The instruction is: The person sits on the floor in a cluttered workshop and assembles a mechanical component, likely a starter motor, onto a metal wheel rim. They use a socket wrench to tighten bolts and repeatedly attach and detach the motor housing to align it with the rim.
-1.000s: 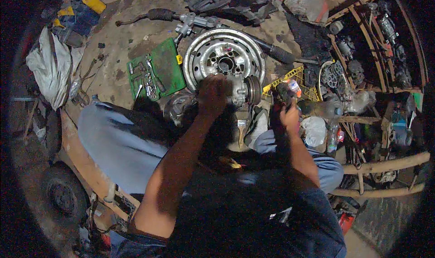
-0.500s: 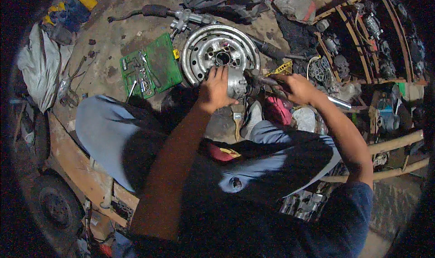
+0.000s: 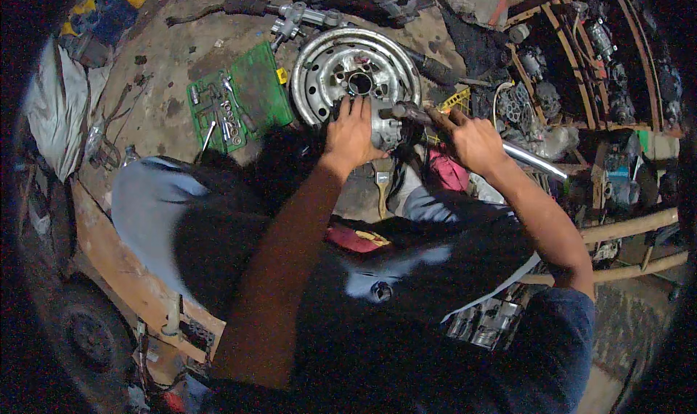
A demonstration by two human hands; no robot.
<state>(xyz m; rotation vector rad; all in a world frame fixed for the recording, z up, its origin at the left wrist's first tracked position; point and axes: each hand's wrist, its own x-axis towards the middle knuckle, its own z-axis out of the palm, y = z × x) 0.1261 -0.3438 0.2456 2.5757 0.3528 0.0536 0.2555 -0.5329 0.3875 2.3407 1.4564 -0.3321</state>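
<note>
Head view: left grip (image 3: 350,136) clasps metal part (image 3: 385,130) from left; right grip (image 3: 473,144) clenches hammer-like tool (image 3: 412,113).

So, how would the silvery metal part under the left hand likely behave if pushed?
The metal part is probably heavy for its size and rigid, since its body looks like thick metal. It may roll or rock, as its outline looks rounded, though the left hand against it could curb that. Slipperiness is hard to judge here.

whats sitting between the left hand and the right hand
In the head view, a silver metal part against the left hand, and the dark end of a tool held in the right hand.
</note>
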